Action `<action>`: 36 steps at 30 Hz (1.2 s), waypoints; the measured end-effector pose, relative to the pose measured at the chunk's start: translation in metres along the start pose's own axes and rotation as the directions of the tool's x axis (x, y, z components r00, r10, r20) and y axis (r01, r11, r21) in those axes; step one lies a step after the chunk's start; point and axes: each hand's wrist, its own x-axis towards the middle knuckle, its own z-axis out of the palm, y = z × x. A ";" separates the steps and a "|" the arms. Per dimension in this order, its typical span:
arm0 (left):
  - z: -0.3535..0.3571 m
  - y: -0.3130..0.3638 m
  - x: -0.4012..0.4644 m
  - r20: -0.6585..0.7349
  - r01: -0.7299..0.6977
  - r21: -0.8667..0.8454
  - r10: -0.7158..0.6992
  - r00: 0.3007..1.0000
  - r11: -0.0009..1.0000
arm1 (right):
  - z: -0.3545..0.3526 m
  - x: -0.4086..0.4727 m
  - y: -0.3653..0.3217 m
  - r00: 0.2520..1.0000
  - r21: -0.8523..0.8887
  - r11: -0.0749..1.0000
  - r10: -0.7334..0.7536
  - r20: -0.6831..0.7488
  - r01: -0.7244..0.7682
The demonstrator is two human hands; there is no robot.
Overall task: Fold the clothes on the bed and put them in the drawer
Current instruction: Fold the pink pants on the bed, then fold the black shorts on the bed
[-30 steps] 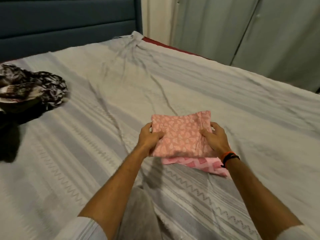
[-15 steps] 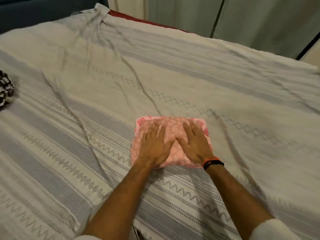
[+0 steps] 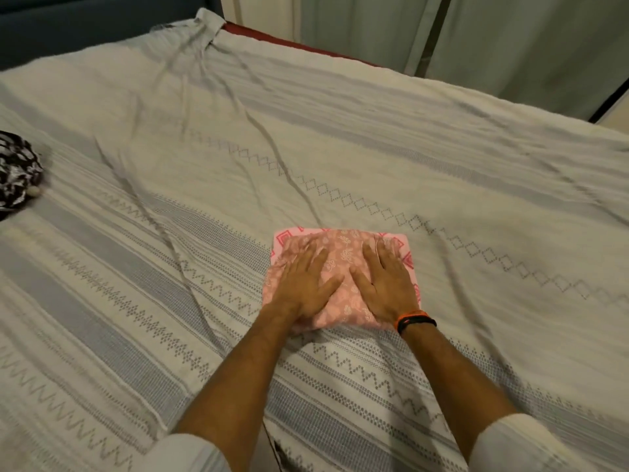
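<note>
Folded garment: a pink printed cloth (image 3: 343, 264), folded to a rough square, is lying flat on the bed cover, near the middle and toward the near edge.
Second layer: a lighter pink piece with red geometric marks (image 3: 406, 257) is showing at the far and right edges, under the printed cloth.
Left hand: the left hand (image 3: 303, 287) is lying palm down on the left half of the folded cloth, fingers straight and spread, pressing it flat.
Right hand: the right hand (image 3: 384, 287) is pressing the right half the same way, fingers straight and slightly fanned; nothing is being pinched.
Wrist: orange and black bands (image 3: 415, 320) are sitting on the right wrist.
Bed cover: a grey-white striped spread (image 3: 170, 267) with zigzag and diamond rows is lying creased.
Other clothing: a black-and-white patterned heap (image 3: 17, 172) is resting at the left edge, well apart from the hands.
</note>
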 end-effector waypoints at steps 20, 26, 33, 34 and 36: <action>-0.197 -0.136 -0.208 -0.406 0.322 -0.329 -0.440 0.801 0.888 | -0.026 -0.015 -0.294 0.946 0.435 0.863 -0.317 0.072 0.256; -0.236 -0.240 -0.287 -0.451 0.474 -0.461 -0.658 0.603 0.750 | 0.040 -0.019 -0.419 0.850 0.442 0.822 -0.484 0.209 0.359; -0.256 -0.362 -0.334 -0.429 0.544 -0.565 -0.784 0.449 0.621 | 0.135 -0.011 -0.548 0.738 0.409 0.794 -0.588 0.332 0.449; -0.254 -0.376 -0.337 -0.422 0.548 -0.577 -0.796 0.434 0.605 | 0.146 -0.010 -0.561 0.729 0.406 0.795 -0.590 0.346 0.450; -0.251 -0.405 -0.340 -0.428 0.560 -0.579 -0.806 0.410 0.592 | 0.173 -0.004 -0.585 0.712 0.399 0.797 -0.594 0.374 0.454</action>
